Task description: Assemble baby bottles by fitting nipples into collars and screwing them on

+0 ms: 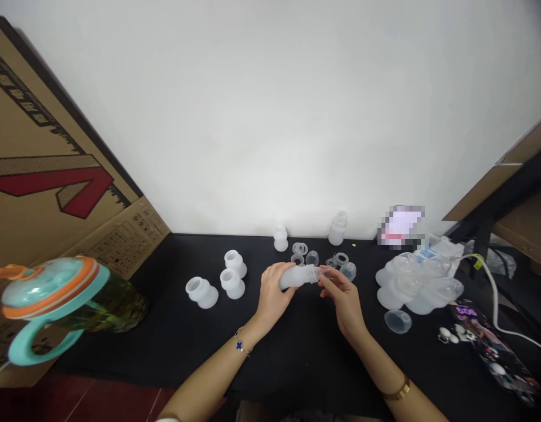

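Observation:
My left hand point(271, 293) is closed around a frosted white baby bottle point(297, 276), which lies on its side with its threaded neck to the right. At that neck, the fingers of my right hand point(344, 299) pinch together on something small and clear, mostly hidden by the fingertips. Just behind the hands lie clear rings point(300, 248), a clear dome cap point(312, 258) and another clear cap point(348, 271). A capped bottle point(338, 228) and a small white bottle part point(280, 238) stand near the wall.
Several white hourglass-shaped parts point(202, 292) are at left. A large teal-lidded jug point(54, 293) stands beside a cardboard box point(54, 176). At right are piled bottles point(417, 281), a loose clear cap point(398, 321), a phone point(494, 346) and a white cable point(496, 305) on the black table point(164, 351).

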{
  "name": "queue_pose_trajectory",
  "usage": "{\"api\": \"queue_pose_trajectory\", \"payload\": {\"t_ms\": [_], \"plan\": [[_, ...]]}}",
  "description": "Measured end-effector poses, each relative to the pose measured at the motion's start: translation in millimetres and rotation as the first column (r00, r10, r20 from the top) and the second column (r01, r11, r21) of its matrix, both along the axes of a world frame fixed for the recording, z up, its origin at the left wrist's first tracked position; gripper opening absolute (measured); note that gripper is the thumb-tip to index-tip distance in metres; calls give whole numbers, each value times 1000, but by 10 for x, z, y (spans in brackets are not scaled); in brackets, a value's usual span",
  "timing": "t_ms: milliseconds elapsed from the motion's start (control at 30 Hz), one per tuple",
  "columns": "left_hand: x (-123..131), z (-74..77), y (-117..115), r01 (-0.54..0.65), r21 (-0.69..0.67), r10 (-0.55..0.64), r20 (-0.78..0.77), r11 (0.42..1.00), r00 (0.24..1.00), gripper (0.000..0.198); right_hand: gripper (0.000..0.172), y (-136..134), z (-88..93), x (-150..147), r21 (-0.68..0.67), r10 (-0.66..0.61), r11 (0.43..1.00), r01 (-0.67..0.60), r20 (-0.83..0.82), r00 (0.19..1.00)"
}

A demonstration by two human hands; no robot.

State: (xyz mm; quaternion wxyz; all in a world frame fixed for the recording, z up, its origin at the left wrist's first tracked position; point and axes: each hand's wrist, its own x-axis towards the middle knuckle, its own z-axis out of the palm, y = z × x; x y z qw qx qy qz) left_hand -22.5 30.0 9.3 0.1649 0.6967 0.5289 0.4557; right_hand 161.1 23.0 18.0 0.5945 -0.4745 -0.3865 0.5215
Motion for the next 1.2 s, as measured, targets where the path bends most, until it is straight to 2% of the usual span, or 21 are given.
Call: {"api": "queue_pose_trajectory", "payload": {"t_ms": [233, 533, 1200], "plan": [[10, 16, -6, 8, 4, -8, -33, 1000, 999, 42, 28, 0, -4, 5, 28, 9, 1000, -10, 41, 999], [3, -11, 2, 23, -4, -24, -45, 1000, 999, 47, 27, 2, 4, 9, 40, 9, 999, -13, 78, 997], [6, -16, -5, 30, 11, -30, -74, 999, 997, 47, 28, 41, -62, 31, 38, 15, 999, -18, 78, 997]]}}
